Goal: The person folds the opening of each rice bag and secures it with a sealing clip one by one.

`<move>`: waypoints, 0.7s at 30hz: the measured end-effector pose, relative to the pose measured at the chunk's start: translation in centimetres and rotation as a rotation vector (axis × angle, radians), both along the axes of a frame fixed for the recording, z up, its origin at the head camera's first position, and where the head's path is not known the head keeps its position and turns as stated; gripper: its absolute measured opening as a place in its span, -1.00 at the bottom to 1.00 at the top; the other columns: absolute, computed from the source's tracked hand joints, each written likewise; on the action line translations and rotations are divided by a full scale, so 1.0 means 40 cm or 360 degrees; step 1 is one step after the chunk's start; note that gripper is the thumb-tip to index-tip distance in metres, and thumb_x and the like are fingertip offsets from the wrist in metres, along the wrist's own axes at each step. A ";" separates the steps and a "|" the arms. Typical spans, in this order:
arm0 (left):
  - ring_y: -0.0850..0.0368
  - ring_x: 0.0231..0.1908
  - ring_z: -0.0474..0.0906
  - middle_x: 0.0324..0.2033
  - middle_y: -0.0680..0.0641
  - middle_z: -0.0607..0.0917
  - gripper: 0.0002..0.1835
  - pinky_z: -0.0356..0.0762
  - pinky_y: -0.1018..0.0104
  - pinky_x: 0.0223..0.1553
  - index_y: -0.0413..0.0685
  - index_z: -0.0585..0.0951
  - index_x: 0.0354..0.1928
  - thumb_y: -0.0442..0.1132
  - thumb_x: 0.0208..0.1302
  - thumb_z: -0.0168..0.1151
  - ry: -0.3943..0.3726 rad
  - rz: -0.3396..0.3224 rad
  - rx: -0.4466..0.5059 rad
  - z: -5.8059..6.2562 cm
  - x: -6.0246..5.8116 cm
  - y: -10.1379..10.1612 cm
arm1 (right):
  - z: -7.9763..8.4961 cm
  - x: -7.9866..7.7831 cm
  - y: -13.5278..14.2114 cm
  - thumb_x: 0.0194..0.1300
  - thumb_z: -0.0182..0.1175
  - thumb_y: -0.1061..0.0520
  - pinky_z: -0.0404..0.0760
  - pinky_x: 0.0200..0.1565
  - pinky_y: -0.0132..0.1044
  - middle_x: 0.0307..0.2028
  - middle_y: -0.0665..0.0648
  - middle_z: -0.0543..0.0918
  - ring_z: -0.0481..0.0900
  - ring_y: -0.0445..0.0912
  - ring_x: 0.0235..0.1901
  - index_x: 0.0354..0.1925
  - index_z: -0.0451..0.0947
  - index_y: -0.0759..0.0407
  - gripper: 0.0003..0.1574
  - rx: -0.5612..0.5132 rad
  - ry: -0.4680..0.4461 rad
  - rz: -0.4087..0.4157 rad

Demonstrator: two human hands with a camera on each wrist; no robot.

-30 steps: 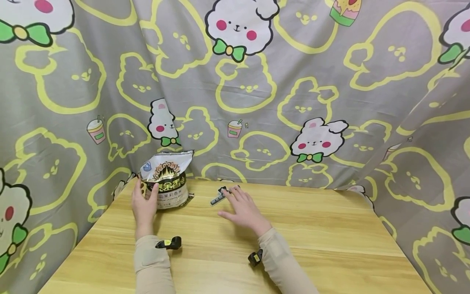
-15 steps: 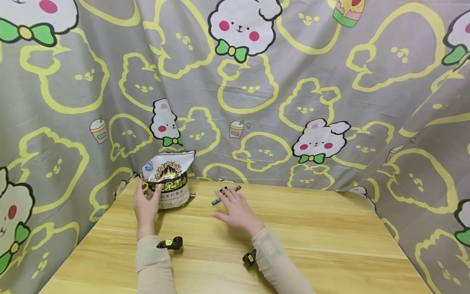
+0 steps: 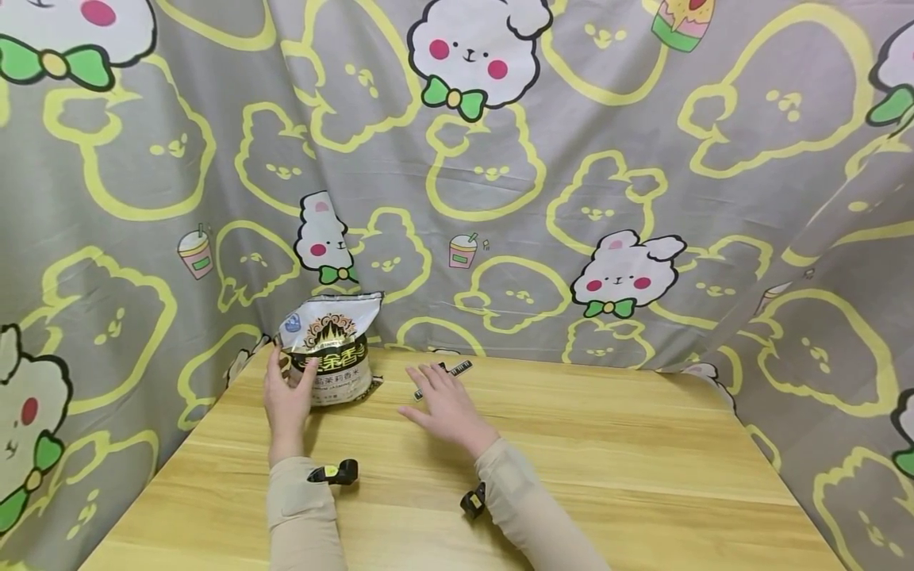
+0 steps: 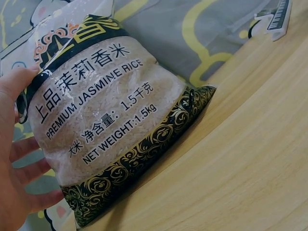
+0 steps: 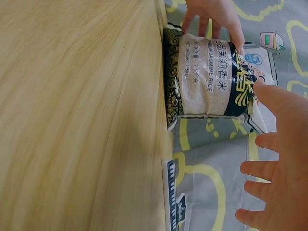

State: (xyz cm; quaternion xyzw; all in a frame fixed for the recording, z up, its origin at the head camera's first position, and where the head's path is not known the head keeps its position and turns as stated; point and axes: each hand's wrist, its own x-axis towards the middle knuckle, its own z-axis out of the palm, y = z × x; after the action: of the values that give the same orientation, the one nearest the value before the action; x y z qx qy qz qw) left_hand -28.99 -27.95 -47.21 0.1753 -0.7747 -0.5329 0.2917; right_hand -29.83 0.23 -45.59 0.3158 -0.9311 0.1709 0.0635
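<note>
A bag of jasmine rice (image 3: 334, 349) stands upright at the back left of the table. My left hand (image 3: 289, 400) grips its left side, the thumb on the front and the fingers around the edge; the left wrist view shows the bag's printed rice window (image 4: 110, 96) close up. My right hand (image 3: 450, 408) is to the right of the bag, apart from it, fingers spread and holding nothing. In the right wrist view its fingers (image 5: 260, 168) point toward the bag. Behind that hand is a thin strip printed with piano keys (image 3: 460, 368) with a small black figure, partly hidden in the head view.
The wooden table (image 3: 607, 460) reaches back to a grey curtain (image 3: 643, 198) with yellow outlines and white cartoon animals, which also hangs along both sides. Each wrist wears a small black camera (image 3: 336, 473).
My right hand has moved left toward the bag of rice, passing in front of the piano-key strip. My left hand stays at the bag. The head view has shifted slightly.
</note>
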 end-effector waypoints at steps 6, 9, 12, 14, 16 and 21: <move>-0.27 0.34 0.28 0.39 -0.26 0.30 -0.08 0.24 -0.19 0.38 0.21 0.01 0.53 0.22 0.24 0.23 0.0004 -0.0013 0.0015 -0.003 -0.001 -0.003 | 0.003 -0.001 -0.023 0.40 -0.08 -0.39 0.09 0.46 0.16 0.50 0.15 0.13 0.01 0.10 0.51 0.54 -0.07 -0.08 -0.07 0.0007 0.0004 -0.0002; -0.25 0.36 0.26 0.41 -0.23 0.29 -0.08 0.21 -0.19 0.39 0.26 0.00 0.53 0.22 0.23 0.23 -0.0004 -0.0031 0.0061 -0.002 -0.002 -0.003 | 0.001 -0.002 -0.029 0.40 -0.07 -0.38 0.10 0.45 0.16 0.49 0.15 0.16 0.03 0.10 0.51 0.53 -0.05 -0.07 -0.07 -0.0007 0.0012 -0.0002; -0.27 0.38 0.24 0.42 -0.23 0.28 -0.07 0.17 -0.20 0.41 0.31 -0.02 0.53 0.23 0.23 0.23 -0.0014 -0.0049 0.0109 0.000 0.001 -0.003 | -0.002 -0.007 -0.035 0.40 -0.05 -0.37 0.11 0.45 0.16 0.48 0.15 0.18 0.05 0.10 0.50 0.53 -0.05 -0.07 -0.08 -0.0025 0.0015 0.0003; -0.28 0.38 0.24 0.43 -0.24 0.27 -0.06 0.16 -0.21 0.41 0.33 -0.03 0.53 0.24 0.22 0.23 -0.0023 -0.0054 0.0121 0.002 0.003 -0.002 | -0.004 -0.010 -0.038 0.41 -0.06 -0.37 0.12 0.45 0.15 0.48 0.14 0.18 0.05 0.11 0.50 0.53 -0.03 -0.04 -0.09 -0.0032 0.0015 0.0009; -0.30 0.38 0.24 0.42 -0.25 0.28 -0.05 0.15 -0.21 0.41 0.32 -0.04 0.53 0.24 0.22 0.24 -0.0029 -0.0055 0.0122 0.004 0.005 -0.002 | -0.006 -0.014 -0.041 0.41 -0.10 -0.39 0.14 0.45 0.14 0.49 0.13 0.18 0.06 0.10 0.50 0.53 -0.04 -0.04 -0.08 -0.0027 0.0020 0.0013; -0.29 0.37 0.26 0.41 -0.25 0.31 -0.04 0.17 -0.20 0.41 0.30 -0.01 0.53 0.23 0.20 0.27 -0.0024 -0.0060 0.0133 0.008 0.004 -0.003 | -0.008 -0.020 -0.049 0.41 -0.10 -0.39 0.17 0.44 0.13 0.49 0.13 0.17 0.07 0.11 0.50 0.53 -0.05 -0.04 -0.07 -0.0037 0.0018 0.0022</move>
State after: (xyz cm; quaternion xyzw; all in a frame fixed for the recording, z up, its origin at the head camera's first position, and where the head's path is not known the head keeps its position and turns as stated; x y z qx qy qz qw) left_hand -28.84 -28.08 -46.89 0.1767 -0.7572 -0.5688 0.2682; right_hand -30.62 -1.73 -45.89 0.3224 -0.9265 0.1803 0.0711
